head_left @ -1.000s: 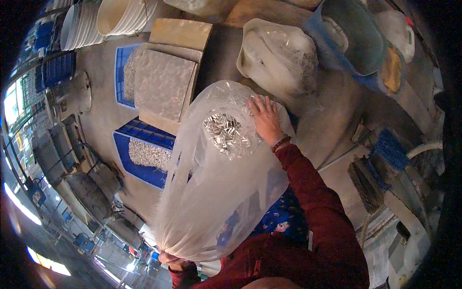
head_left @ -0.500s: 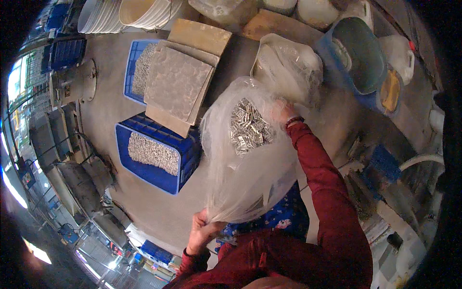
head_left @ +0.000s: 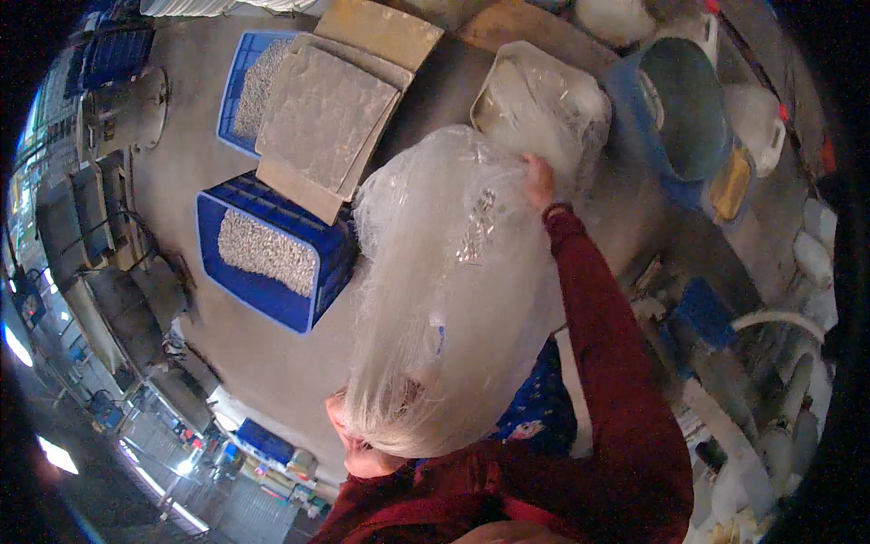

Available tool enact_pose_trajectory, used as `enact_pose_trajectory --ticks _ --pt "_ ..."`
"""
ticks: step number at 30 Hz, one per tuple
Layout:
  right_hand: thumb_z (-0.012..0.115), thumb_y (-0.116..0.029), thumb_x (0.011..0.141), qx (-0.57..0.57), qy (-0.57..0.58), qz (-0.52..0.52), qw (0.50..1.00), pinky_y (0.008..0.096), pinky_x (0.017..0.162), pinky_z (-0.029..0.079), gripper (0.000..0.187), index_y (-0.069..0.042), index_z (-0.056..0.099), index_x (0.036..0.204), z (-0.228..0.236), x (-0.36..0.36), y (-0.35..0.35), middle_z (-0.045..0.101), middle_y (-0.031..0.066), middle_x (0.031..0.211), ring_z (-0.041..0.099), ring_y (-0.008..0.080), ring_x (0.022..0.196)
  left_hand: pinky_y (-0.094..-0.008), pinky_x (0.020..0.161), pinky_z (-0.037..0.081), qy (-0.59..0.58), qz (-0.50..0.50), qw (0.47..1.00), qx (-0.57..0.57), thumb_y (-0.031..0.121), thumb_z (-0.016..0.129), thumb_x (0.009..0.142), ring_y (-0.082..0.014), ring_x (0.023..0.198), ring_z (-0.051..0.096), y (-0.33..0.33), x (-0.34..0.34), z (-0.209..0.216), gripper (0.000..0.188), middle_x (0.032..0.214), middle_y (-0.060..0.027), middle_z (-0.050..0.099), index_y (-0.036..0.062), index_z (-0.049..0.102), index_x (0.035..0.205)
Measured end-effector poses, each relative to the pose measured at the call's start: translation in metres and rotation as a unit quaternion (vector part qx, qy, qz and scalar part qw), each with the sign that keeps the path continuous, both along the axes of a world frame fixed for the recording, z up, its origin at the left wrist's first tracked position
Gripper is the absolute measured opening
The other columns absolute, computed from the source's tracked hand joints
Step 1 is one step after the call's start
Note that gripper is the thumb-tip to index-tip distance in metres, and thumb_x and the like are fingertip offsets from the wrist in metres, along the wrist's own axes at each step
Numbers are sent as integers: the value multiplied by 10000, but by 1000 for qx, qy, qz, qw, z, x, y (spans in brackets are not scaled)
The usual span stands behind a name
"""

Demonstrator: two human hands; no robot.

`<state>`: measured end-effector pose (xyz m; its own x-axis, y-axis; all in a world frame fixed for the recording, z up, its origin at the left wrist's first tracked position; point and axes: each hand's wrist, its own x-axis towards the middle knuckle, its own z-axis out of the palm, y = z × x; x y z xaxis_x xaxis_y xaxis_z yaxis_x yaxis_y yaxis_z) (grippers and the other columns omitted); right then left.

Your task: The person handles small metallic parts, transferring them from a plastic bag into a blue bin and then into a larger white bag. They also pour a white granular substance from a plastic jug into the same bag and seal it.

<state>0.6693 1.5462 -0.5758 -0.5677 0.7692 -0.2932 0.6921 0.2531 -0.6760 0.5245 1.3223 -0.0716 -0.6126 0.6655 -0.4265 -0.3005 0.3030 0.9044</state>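
**Q: State the position of the workpiece.**

A: The translucent plastic bag (head_left: 435, 308) lies directly in front of my body, bulging between my two hands. Shiny metal pieces (head_left: 480, 222) show through the film in its far half. I cannot tell what bears the weight underneath.

**Q: State the condition of the fingers.**

A: Left hand (head_left: 360, 446): curled at the near end, apparently closed on gathered film; the folds converge there, and plastic covers part of the fingers. Right hand (head_left: 539, 184): at the far right edge of the bag, fingers bent against the film. I cannot tell whether they pinch it or merely press.

**Q: Identify adjacent items.**

A: Left of the bag: the lower blue crate (head_left: 256, 315), holding small pale pieces (head_left: 267, 252). Beyond it: stacked boards (head_left: 331, 113), partly over the upper blue crate (head_left: 227, 113). Just past my right hand: a plastic-lined container (head_left: 544, 100). Farther right: a blue tub (head_left: 623, 102).

**Q: List probable faults and causes.**

A: In my judgement:
1. Torn film, caused by metal edges bearing on thin plastic under pull.
2. Spillage, caused by the left hand losing the gathered end.
3. Lopsided load, caused by the pieces sliding to one side.
4. Snagging, caused by loose film catching the lower crate's corner.
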Motion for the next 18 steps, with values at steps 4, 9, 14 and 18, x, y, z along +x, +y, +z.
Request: enact_pose_trajectory --ticks 4,9,14,18 --pt "579 -259 757 -30 -3 94 995 366 792 431 277 -66 567 956 18 3 17 587 109 949 550 271 850 -264 643 466 19 62 998 -10 68 671 655 -128 699 576 -36 13 35 313 855 -41 623 -1 579 946" --pt "542 -163 751 186 111 158 963 379 761 432 131 -48 569 806 94 -1 7 573 104 831 534 271 781 -271 652 469 62 110 992 2 63 670 642 -132 708 573 -74 21 79 343 869 -47 613 2 559 961" --pt "547 -117 683 342 -5 296 892 396 741 442 107 -56 632 702 147 -10 -8 589 137 730 567 285 796 -278 662 471 112 147 983 9 57 669 629 -135 718 570 -109 25 122 374 882 -54 603 5 540 976" --pt "543 -86 682 291 -24 276 916 416 687 447 83 -58 620 671 162 -15 -36 591 143 741 564 309 779 -284 669 473 137 169 976 -4 53 668 619 -138 726 567 -126 22 129 398 893 -59 595 8 524 988"
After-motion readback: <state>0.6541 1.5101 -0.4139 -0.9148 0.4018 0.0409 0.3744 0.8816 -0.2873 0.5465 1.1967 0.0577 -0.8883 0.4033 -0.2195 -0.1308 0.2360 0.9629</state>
